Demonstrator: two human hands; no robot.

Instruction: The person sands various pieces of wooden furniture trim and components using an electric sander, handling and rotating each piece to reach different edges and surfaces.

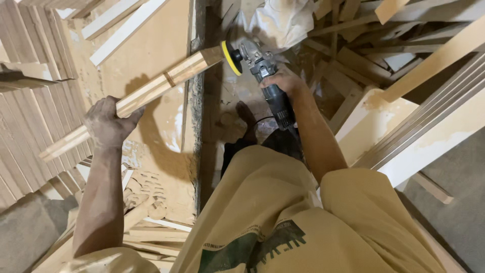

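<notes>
The dusty apron (pixel 283 212) fills the near view, draped over the person's lap. Above it, the left hand (pixel 108 126) has its grip wrapped tight round a long wood strip (pixel 146 93), held slanting up to the right, its far end touching the yellow disc (pixel 232 58) of a grinder (pixel 265 81). The right hand (pixel 285 83) is clenched round the grinder's body. For a clean end, the strip likely wants holding steady and square to the disc, pressed lightly. Beneath lies a dust-caked board (pixel 161 40); stacked slats (pixel 30 116) sit to the left, scrap offcuts (pixel 353 55) and pale panels (pixel 429 126) to the right. The cord (pixel 260 121) near the knee and the crowding scrap could snag a swing.
</notes>
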